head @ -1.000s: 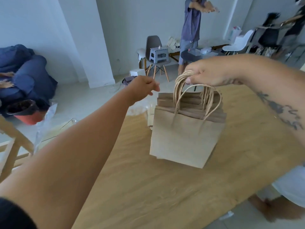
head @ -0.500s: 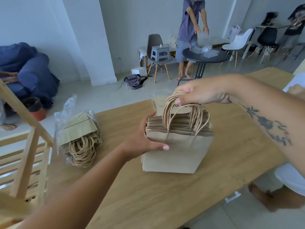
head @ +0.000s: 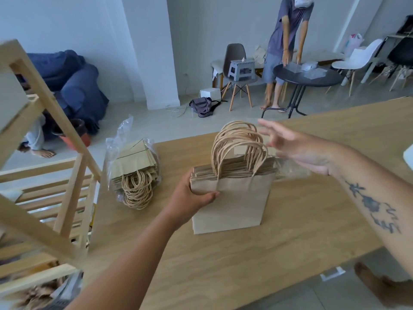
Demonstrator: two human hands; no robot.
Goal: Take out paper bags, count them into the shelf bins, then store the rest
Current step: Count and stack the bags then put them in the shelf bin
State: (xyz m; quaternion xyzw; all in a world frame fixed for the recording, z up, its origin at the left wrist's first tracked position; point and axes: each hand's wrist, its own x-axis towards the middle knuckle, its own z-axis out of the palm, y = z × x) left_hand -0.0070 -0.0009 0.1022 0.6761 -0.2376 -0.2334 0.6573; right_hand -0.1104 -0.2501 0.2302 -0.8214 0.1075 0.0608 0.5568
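Left hand [head: 190, 198] grips the upper left corner of a stack of brown paper bags [head: 232, 198], thumb across the front face, fingers hidden behind. Stack stands upright at centre frame on the wooden table [head: 245, 265], bottom edge on the tabletop; twisted paper handles [head: 239, 146] arch up from its top edge, bunched together.

Right hand [head: 297, 148] is right of and just beyond the handles, fingers spread wide, palm facing the stack, gripping nothing. It is blurred; whether the fingertips touch the handles cannot be told. Right forearm runs off the right edge of the frame and carries a dark tattoo. Crumpled clear plastic [head: 292, 168] lies on the table under that hand, behind the stack.

Left of centre, a second bundle of bags [head: 134, 171] lies flat on the table in a clear plastic wrapper, handles pointing toward the camera, well apart from the held stack.

Wooden shelf [head: 51, 175] with slatted levels fills the left edge of the frame, beside the table's left end.

Upper right: another person [head: 288, 41] bends over a round black table [head: 306, 77]. Chairs stand around it.
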